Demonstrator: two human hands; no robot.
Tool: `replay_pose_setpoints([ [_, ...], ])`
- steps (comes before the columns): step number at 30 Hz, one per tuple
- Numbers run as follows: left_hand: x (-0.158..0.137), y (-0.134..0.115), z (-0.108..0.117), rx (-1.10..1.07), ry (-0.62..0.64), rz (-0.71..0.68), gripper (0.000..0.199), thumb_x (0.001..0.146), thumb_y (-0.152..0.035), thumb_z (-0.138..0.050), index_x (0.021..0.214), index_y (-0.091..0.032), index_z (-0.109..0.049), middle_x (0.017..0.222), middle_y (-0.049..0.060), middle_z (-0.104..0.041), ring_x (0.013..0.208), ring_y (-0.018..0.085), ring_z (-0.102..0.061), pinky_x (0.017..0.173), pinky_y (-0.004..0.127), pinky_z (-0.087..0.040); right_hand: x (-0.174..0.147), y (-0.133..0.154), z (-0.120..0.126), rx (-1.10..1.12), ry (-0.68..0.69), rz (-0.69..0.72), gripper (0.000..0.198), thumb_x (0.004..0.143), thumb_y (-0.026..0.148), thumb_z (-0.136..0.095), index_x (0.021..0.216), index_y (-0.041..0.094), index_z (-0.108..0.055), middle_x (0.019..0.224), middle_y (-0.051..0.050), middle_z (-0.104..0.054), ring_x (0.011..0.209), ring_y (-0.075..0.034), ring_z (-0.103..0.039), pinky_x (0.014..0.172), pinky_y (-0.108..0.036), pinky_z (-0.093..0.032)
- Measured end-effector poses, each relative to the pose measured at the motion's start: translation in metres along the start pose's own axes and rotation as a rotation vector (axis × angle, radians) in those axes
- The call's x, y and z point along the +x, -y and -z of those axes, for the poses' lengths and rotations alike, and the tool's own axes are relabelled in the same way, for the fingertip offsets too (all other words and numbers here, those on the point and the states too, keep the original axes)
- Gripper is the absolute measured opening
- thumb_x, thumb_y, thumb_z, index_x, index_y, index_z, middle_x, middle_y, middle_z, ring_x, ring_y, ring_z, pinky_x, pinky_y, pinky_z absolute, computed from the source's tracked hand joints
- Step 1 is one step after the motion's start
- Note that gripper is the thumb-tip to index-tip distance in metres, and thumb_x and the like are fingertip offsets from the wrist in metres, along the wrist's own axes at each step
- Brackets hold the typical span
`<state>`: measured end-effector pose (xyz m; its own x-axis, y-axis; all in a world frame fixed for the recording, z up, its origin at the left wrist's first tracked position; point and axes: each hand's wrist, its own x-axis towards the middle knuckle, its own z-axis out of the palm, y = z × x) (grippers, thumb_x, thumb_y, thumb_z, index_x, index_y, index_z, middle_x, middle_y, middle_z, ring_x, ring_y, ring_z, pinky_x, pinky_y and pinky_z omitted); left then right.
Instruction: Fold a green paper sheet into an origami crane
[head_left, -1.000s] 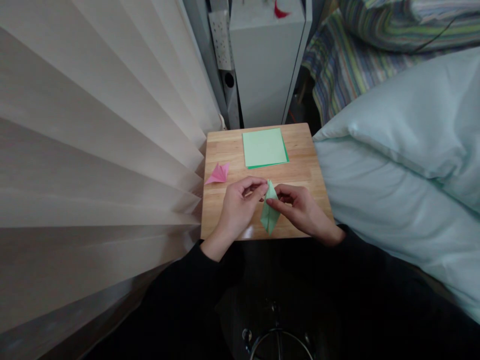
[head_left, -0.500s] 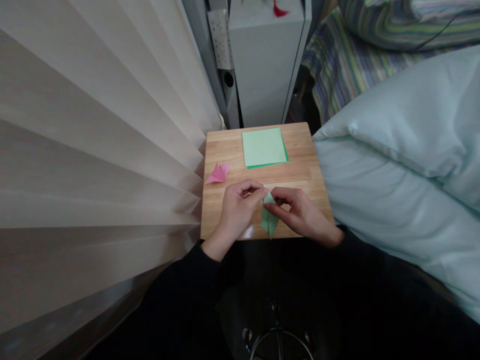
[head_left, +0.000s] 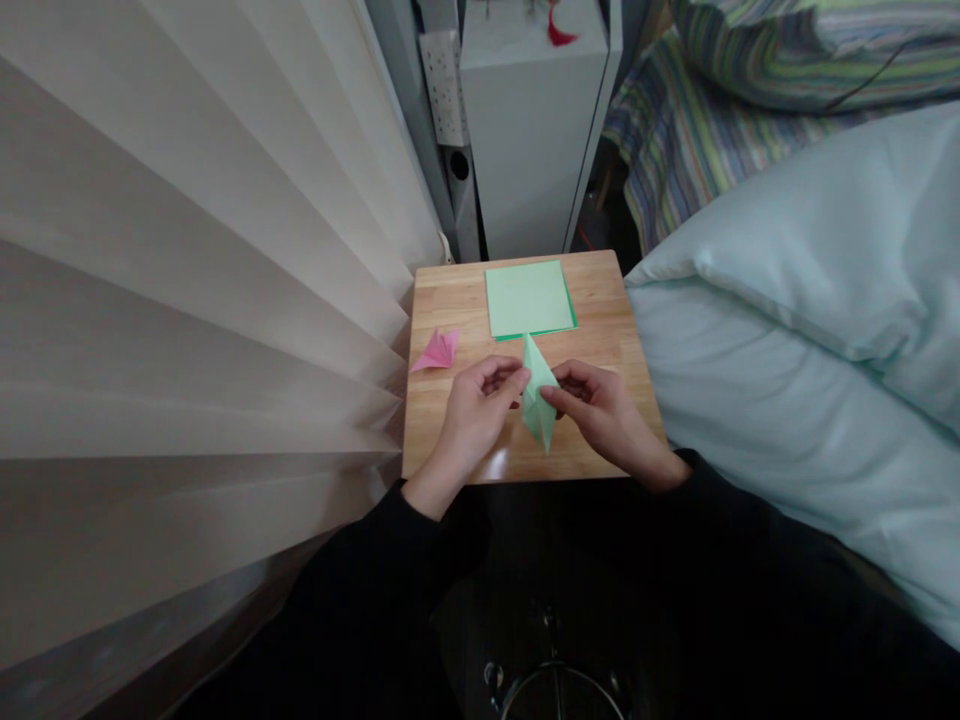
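Between my two hands is a piece of folded light green origami paper, long and diamond-shaped with pointed ends, held upright over the front of the small wooden table. My left hand pinches its left edge, with the thumb on the near face. On the right edge, my right hand grips it between thumb and curled fingers. Some fingertips are hidden behind the paper. A folded pink paper figure with pointed tips lies to the left of my left hand.
Green square paper sheets lie stacked at the table's back. A pleated curtain borders the left side. Pale bedding rises on the right, and a grey cabinet stands behind. A chrome stool base is below.
The upper point of the green paper, covered by my fingers before, now shows fully. My fingers have shifted down to its middle edges, and its lower tip sits slightly higher.
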<state>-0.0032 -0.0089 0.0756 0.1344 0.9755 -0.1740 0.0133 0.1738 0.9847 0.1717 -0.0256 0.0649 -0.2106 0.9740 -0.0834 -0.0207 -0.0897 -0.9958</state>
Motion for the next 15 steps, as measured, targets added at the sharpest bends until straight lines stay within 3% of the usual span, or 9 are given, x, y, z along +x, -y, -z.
replay_pose_setpoints([
  [3, -0.002, 0.002, -0.002, 0.038, 0.089, 0.008, 0.026, 0.089, -0.041, -0.072, 0.081, -0.016, -0.07, 0.077, 0.002, -0.068, 0.071, 0.013, -0.061, 0.068, 0.027, -0.054, 0.002, -0.003, 0.0, 0.086, -0.078, -0.019, 0.03, 0.081, 0.046, -0.081, 0.085, 0.019, -0.069, 0.079, -0.002, -0.072, 0.071, -0.016, -0.065, 0.067, -0.031, -0.054],
  [6, -0.003, 0.004, -0.003, 0.05, 0.062, 0.003, 0.028, 0.091, -0.041, -0.068, 0.075, -0.018, -0.066, 0.072, 0.0, -0.062, 0.068, 0.013, -0.058, 0.066, 0.027, -0.053, 0.001, -0.004, -0.001, 0.053, -0.163, -0.03, 0.031, 0.079, 0.045, -0.084, 0.082, 0.019, -0.067, 0.076, -0.002, -0.07, 0.07, -0.016, -0.065, 0.066, -0.031, -0.052],
  [11, -0.002, 0.004, 0.0, 0.052, 0.05, -0.006, 0.028, 0.093, -0.043, -0.067, 0.078, -0.019, -0.063, 0.066, -0.002, -0.057, 0.062, 0.012, -0.054, 0.056, 0.023, -0.045, -0.004, 0.002, -0.001, -0.138, -0.111, -0.009, 0.03, 0.088, 0.046, -0.077, 0.079, 0.019, -0.067, 0.074, -0.002, -0.067, 0.068, -0.016, -0.06, 0.059, -0.03, -0.046],
  [13, 0.0, 0.002, 0.004, 0.073, 0.085, -0.007, 0.027, 0.095, -0.042, -0.063, 0.08, -0.019, -0.066, 0.068, -0.001, -0.059, 0.064, 0.013, -0.056, 0.058, 0.024, -0.046, -0.005, 0.006, 0.001, -0.198, -0.12, 0.051, 0.027, 0.092, 0.044, -0.072, 0.083, 0.019, -0.067, 0.08, -0.004, -0.068, 0.071, -0.018, -0.062, 0.061, -0.032, -0.049],
  [15, 0.003, -0.002, 0.008, 0.119, 0.136, -0.016, 0.024, 0.096, -0.037, -0.061, 0.082, -0.018, -0.069, 0.071, 0.0, -0.063, 0.066, 0.014, -0.058, 0.06, 0.025, -0.046, -0.004, 0.009, 0.005, -0.321, -0.15, 0.197, 0.022, 0.092, 0.041, -0.073, 0.097, 0.021, -0.069, 0.1, -0.009, -0.071, 0.089, -0.023, -0.067, 0.074, -0.038, -0.055],
])
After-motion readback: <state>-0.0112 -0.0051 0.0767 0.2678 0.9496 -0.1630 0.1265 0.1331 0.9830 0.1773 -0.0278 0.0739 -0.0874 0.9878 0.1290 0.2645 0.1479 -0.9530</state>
